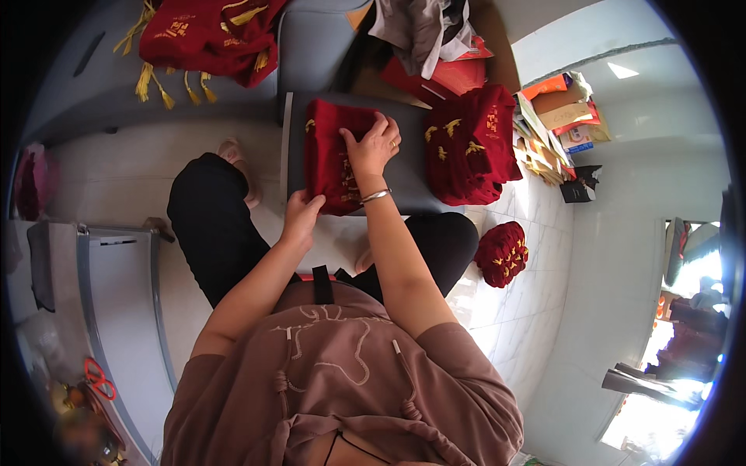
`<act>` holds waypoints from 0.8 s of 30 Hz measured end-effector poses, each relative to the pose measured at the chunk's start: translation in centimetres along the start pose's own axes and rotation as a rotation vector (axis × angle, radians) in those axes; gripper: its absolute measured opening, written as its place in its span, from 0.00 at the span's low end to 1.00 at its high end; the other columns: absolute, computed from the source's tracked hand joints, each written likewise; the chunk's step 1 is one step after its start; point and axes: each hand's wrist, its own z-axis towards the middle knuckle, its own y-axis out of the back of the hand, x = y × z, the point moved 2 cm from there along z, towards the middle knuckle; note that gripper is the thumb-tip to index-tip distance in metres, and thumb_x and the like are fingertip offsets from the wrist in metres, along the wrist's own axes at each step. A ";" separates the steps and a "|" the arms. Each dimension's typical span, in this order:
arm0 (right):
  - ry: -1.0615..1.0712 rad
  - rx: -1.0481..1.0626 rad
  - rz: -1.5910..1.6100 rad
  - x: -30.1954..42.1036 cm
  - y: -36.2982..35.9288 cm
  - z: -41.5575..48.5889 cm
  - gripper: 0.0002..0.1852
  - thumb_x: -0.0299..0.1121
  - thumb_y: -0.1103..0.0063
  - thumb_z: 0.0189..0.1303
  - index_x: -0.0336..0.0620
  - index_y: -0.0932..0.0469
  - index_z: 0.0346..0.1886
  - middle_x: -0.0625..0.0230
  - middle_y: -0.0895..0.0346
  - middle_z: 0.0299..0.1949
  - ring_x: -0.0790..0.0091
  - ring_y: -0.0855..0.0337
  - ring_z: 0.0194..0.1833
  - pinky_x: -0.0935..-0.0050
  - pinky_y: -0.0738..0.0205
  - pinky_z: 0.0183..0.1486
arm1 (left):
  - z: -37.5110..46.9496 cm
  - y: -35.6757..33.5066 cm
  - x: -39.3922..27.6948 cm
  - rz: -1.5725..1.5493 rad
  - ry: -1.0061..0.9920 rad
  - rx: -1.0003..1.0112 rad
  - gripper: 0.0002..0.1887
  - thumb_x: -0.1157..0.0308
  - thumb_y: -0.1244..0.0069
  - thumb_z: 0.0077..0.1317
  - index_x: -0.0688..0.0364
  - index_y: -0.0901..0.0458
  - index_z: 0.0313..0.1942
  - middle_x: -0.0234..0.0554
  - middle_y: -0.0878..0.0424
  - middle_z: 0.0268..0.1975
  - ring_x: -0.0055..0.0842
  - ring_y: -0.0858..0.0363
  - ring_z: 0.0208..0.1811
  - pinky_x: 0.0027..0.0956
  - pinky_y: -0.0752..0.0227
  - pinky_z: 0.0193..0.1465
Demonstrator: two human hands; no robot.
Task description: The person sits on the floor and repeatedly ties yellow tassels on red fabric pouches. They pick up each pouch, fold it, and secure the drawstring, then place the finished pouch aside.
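Observation:
A red cloth pouch [329, 140] with golden lettering lies flat on a dark grey padded stool [402, 169]. My left hand [302, 218] pinches its near left corner, the thumb on top of the cloth. My right hand [376, 143], with a ring and a bracelet, rests spread over the pouch's upper right part; part of the cloth is hidden below it. Right of it on the stool stands a stack of similar red pouches [472, 145] with yellow cords. More red pouches with yellow tassels [204, 41] lie on a grey sofa at the upper left.
A bundle of red pouches [502, 254] sits on the tiled floor right of my knee. Behind the stool is a cardboard box [498, 35] with clothes and a red box. Papers and packages [553, 128] lean by the wall. Red-handled scissors [100, 378] lie at the lower left.

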 end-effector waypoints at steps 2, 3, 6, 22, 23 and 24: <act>-0.263 0.345 0.081 -1.5 -1.2 0.8 0.42 0.55 0.25 0.41 0.34 0.31 0.52 0.47 0.28 0.52 0.41 0.28 0.54 0.55 0.32 0.57 | 0.1 0.3 0.1 0.004 0.011 -0.006 0.17 0.70 0.44 0.62 0.61 0.27 0.50 0.35 0.20 0.44 0.22 0.23 0.44 0.29 0.31 0.44; -0.394 0.493 0.112 -2.5 -1.6 1.0 0.46 0.59 0.25 0.40 0.31 0.31 0.54 0.45 0.27 0.52 0.40 0.27 0.54 0.54 0.31 0.58 | 0.2 0.4 0.1 0.017 0.010 0.009 0.17 0.69 0.45 0.63 0.60 0.27 0.50 0.34 0.20 0.44 0.21 0.24 0.43 0.28 0.33 0.42; -0.430 0.651 0.212 -4.4 -2.3 1.8 0.49 0.61 0.28 0.42 0.25 0.33 0.55 0.38 0.27 0.52 0.37 0.25 0.54 0.52 0.29 0.57 | 0.4 0.6 0.1 0.003 -0.005 0.056 0.18 0.69 0.45 0.63 0.62 0.29 0.51 0.36 0.21 0.44 0.21 0.24 0.43 0.28 0.32 0.44; -0.456 0.458 0.906 -8.0 13.4 8.1 0.36 0.41 0.27 0.53 0.28 0.33 0.59 0.58 0.26 0.49 0.71 0.23 0.47 0.76 0.27 0.50 | -8.7 -7.4 -5.0 0.000 -0.245 0.459 0.20 0.72 0.45 0.63 0.65 0.33 0.52 0.41 0.23 0.49 0.21 0.24 0.47 0.27 0.30 0.52; -0.426 0.403 0.870 -9.1 14.7 9.1 0.37 0.42 0.28 0.53 0.27 0.33 0.59 0.57 0.27 0.51 0.71 0.23 0.48 0.76 0.28 0.51 | -8.9 -9.0 -5.4 0.010 -0.238 0.488 0.21 0.71 0.44 0.62 0.66 0.33 0.52 0.42 0.23 0.49 0.21 0.24 0.46 0.28 0.29 0.50; -0.463 0.363 0.864 -10.5 16.0 9.9 0.38 0.44 0.27 0.52 0.27 0.33 0.59 0.57 0.28 0.51 0.69 0.25 0.50 0.74 0.29 0.51 | -9.1 -10.7 -5.7 0.041 -0.261 0.524 0.21 0.70 0.43 0.61 0.66 0.33 0.51 0.42 0.22 0.46 0.21 0.23 0.45 0.28 0.28 0.48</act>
